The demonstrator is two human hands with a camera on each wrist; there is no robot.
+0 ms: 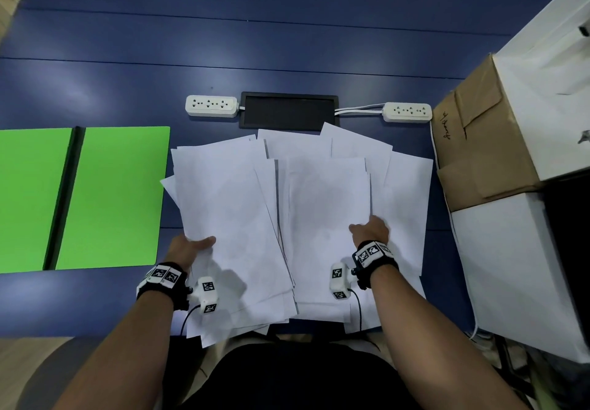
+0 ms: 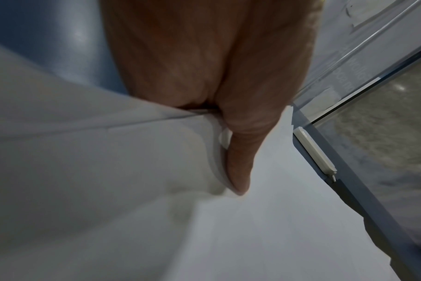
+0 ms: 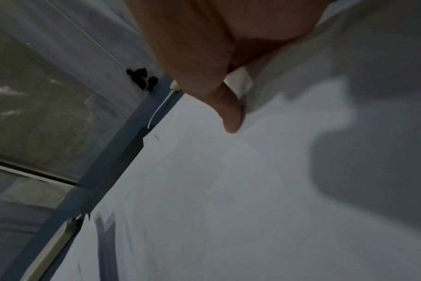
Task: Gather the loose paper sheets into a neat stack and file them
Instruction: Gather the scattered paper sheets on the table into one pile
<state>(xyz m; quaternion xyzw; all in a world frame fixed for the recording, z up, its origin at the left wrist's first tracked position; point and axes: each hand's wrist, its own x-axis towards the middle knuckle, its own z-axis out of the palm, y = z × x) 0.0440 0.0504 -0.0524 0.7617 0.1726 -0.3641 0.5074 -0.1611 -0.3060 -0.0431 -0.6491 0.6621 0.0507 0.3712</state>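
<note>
Several white paper sheets lie fanned and overlapping on the blue table, some hanging over its near edge. My left hand grips the left edge of the left bundle, thumb on top and fingers hidden under the paper. In the left wrist view the thumb presses on the sheets. My right hand holds the right bundle the same way, thumb over the top sheet; its thumb lies on the paper. An open green folder lies flat to the left.
Two white power strips flank a black cable hatch behind the papers. A brown cardboard box and white boxes crowd the right side. The far half of the table is bare blue.
</note>
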